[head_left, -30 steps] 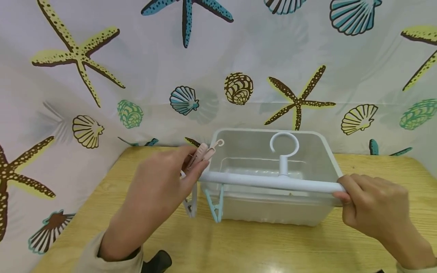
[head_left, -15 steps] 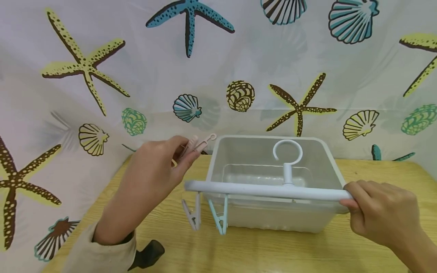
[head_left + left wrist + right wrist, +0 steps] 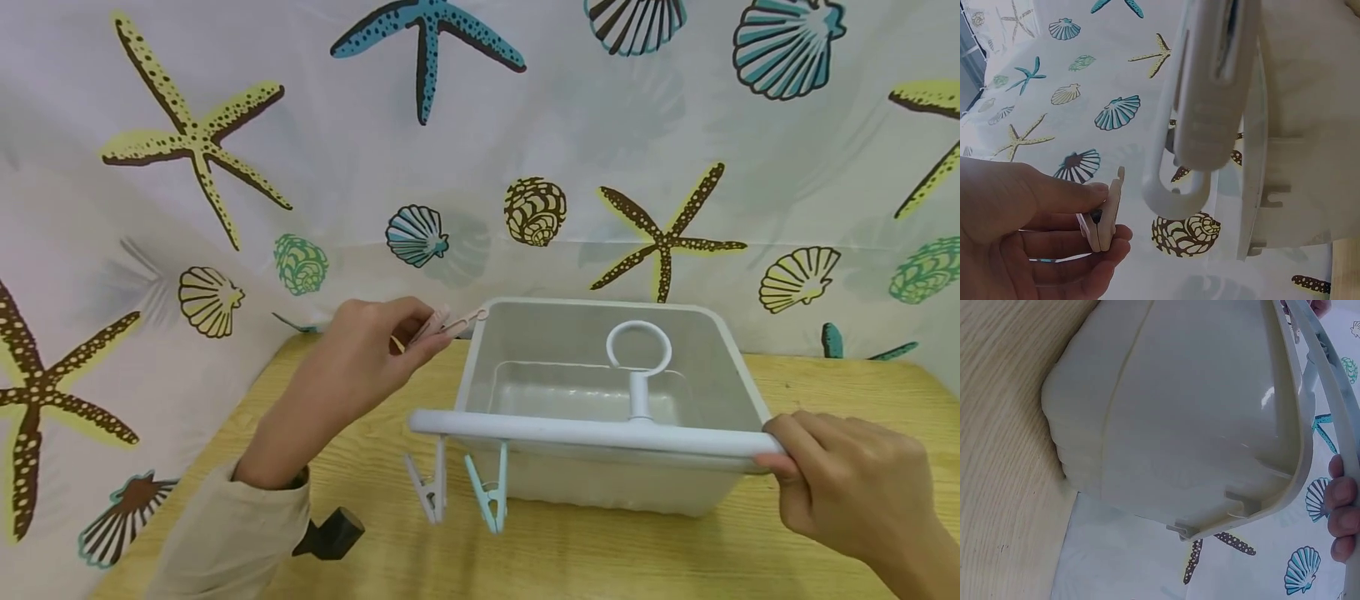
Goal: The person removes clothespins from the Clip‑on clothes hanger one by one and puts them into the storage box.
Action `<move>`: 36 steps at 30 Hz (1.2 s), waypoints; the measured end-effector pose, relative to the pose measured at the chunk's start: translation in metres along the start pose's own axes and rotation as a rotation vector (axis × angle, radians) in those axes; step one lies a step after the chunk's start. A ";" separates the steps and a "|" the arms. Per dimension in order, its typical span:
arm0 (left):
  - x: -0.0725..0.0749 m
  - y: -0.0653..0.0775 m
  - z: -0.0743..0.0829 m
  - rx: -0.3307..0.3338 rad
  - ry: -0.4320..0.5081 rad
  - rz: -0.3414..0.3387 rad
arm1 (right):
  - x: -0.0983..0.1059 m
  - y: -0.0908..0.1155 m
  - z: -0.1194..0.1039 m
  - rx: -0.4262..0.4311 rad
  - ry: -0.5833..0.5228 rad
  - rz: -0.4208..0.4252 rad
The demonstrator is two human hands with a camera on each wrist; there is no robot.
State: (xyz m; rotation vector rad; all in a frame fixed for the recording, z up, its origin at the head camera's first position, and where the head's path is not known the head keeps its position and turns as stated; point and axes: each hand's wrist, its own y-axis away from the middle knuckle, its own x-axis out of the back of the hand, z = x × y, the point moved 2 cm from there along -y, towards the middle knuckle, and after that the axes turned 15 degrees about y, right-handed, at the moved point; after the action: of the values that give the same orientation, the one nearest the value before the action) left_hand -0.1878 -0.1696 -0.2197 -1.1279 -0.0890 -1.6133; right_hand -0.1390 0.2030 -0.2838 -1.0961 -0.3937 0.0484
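My right hand grips the right end of a pale blue hanger, its bar level in front of a bin and its round hook upward. Two clothespins hang near the bar's left end: a greyish one and an aqua one. Behind the bar's left end, apart from it, my left hand pinches a pale pink clothespin with a small ring at its tip. In the left wrist view that pink clothespin sits between thumb and fingers. The right wrist view shows fingertips curled round the bar.
A translucent white bin stands on the wooden table, directly behind the hanger. A white cloth printed with starfish and shells rises behind and at the left. A black piece sticks out at my left sleeve.
My left hand has moved off the hanger's left end, carrying the pink clothespin, and the bar's end now shows. My right hand keeps its grip; hanger and hand appear slightly lower in view.
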 end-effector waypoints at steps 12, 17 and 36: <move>-0.013 -0.002 -0.008 -0.007 0.034 -0.047 | -0.002 0.020 0.005 -0.011 -0.024 -0.023; -0.020 -0.005 -0.009 -0.007 0.053 -0.086 | 0.000 0.022 0.006 -0.017 -0.015 -0.034; -0.036 -0.023 -0.017 -0.040 0.066 -0.167 | 0.004 0.014 0.013 -0.076 -0.019 0.074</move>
State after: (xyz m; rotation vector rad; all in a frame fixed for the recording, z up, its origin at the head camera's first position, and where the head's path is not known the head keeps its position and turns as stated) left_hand -0.2184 -0.1448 -0.2424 -1.1203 -0.1108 -1.8063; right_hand -0.1372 0.2212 -0.2898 -1.1858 -0.3743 0.1101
